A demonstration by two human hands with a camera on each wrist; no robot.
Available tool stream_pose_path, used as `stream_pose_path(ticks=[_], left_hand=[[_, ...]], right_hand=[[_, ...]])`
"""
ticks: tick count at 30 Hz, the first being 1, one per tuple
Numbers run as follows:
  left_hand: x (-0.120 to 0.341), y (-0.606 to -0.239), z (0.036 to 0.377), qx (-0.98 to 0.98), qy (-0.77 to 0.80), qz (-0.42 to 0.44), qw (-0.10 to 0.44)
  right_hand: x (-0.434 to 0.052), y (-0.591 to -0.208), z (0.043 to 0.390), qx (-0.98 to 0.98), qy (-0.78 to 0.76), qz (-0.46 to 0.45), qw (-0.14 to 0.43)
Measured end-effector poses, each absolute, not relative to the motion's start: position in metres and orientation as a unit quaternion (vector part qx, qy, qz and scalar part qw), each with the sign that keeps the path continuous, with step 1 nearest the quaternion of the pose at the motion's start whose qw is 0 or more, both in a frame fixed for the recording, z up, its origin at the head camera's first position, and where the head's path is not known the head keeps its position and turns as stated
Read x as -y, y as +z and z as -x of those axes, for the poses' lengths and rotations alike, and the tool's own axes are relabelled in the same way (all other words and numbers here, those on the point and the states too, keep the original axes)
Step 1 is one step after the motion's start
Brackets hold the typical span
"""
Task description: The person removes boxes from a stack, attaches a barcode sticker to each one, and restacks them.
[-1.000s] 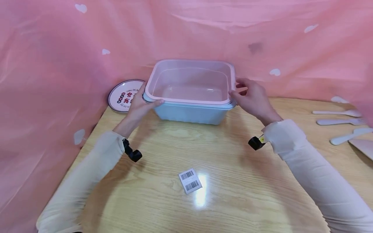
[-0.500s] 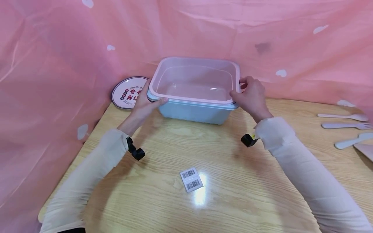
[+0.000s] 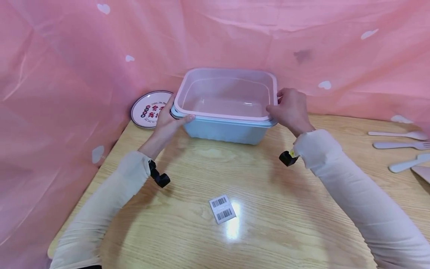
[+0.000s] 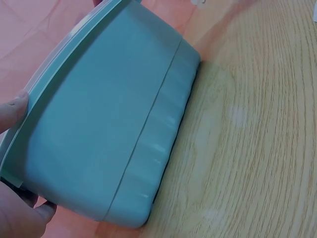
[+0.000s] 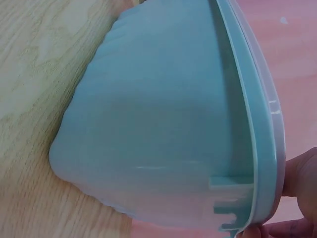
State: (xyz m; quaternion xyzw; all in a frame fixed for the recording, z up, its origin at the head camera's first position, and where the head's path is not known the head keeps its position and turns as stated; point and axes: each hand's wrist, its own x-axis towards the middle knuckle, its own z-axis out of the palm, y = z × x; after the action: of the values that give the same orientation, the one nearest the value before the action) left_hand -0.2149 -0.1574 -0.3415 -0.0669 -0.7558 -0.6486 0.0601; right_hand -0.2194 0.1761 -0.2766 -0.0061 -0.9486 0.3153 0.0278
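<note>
A pink rectangular tub (image 3: 228, 89) sits nested in a light blue tub (image 3: 223, 130) at the back of the table, their rims one just above the other. My left hand (image 3: 166, 118) grips the left end, thumb along the front rim and fingers round the side. At the right end my right hand (image 3: 291, 109) pinches the rim at the corner. The right wrist view shows its fingertips (image 5: 252, 232) at the underside of the blue rim. In the left wrist view the thumb (image 4: 15, 111) lies on the rim, with the blue tub's base down at the wood.
A white plate with red lettering (image 3: 147, 112) stands behind my left hand, partly hidden. A barcode label (image 3: 223, 209) lies on the wooden table (image 3: 188, 231). Toward the right edge are a spoon (image 3: 396, 133), a fork (image 3: 399, 145) and a knife (image 3: 404, 165). Pink cloth (image 3: 228, 33) hangs behind.
Both hands keep their grip on the tubs' ends. The whole scene has shifted slightly right in the head view, while the tubs stay in about the same place on the table.
</note>
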Motion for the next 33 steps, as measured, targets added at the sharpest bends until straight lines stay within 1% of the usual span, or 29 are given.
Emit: stream_pose_path(ticks=[13, 17, 21, 24, 27, 33], left_hand=[[0.153, -0.340, 0.215, 0.770, -0.633, 0.048, 0.058], [0.154, -0.339, 0.216, 0.776, -0.626, 0.042, 0.059], [0.156, -0.339, 0.216, 0.777, -0.625, 0.040, 0.058], [0.157, -0.340, 0.217, 0.778, -0.625, 0.041, 0.059], [0.159, -0.341, 0.218, 0.777, -0.625, 0.046, 0.062], [0.161, -0.343, 0.218, 0.779, -0.621, 0.055, 0.061]], right_hand=[[-0.175, -0.269, 0.223, 0.966, 0.259, -0.009, 0.002], [-0.175, -0.265, 0.223, 0.963, 0.268, -0.013, 0.022], [-0.177, -0.266, 0.224, 0.950, 0.309, -0.006, 0.037], [-0.178, -0.269, 0.224, 0.933, 0.360, 0.007, 0.011], [-0.179, -0.272, 0.225, 0.920, 0.392, 0.007, -0.002], [-0.182, -0.281, 0.232, 0.897, 0.442, 0.005, 0.009]])
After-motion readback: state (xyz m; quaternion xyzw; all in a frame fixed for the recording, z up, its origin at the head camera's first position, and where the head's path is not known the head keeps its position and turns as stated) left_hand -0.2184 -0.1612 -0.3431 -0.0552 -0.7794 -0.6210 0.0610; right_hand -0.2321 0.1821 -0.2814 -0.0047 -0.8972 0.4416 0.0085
